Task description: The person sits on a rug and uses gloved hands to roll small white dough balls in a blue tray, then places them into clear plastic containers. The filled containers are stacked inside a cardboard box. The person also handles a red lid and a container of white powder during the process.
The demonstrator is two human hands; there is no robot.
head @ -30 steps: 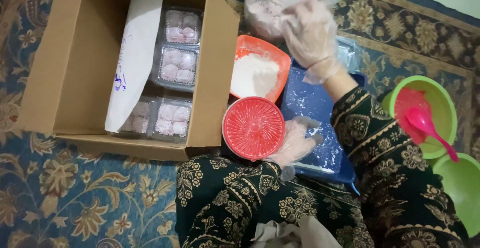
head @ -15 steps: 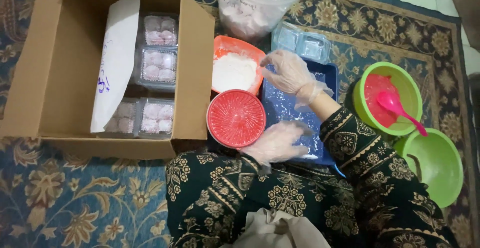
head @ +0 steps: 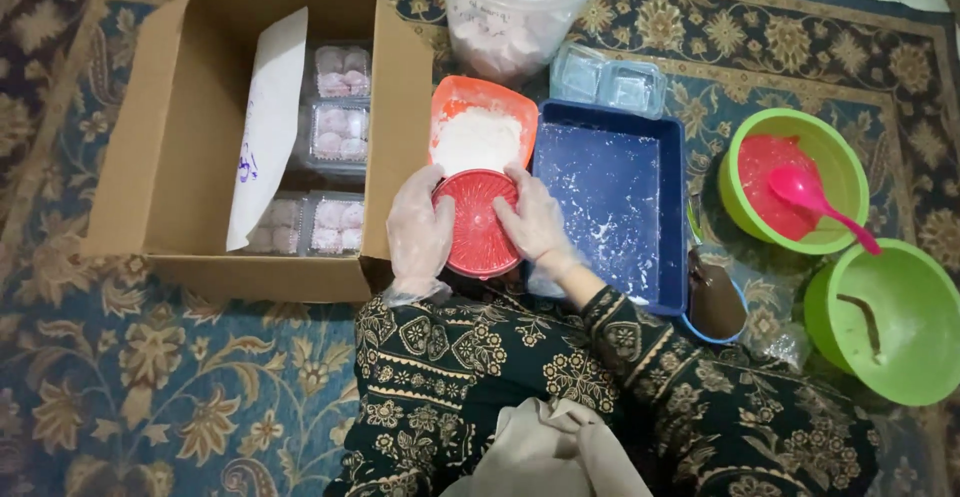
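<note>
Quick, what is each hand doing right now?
Left hand: gloved, closed on the left edge of the red lid.
Right hand: gloved, closed on the lid's right edge.

Two green bowls (head: 793, 182) (head: 885, 319) are counted at the right, one cardboard box (head: 150, 147) at the left, one blue tray (head: 612, 212), one round red lid (head: 478, 222) (held by two gloved hands (head: 418, 232) (head: 538, 225)).

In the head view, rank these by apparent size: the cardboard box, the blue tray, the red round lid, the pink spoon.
1. Cardboard box, largest by far.
2. Blue tray.
3. Red lid, held between the left hand and right hand.
4. Pink spoon, smallest.
All lie on the floor at similar depth, so the order seems safe.
</note>
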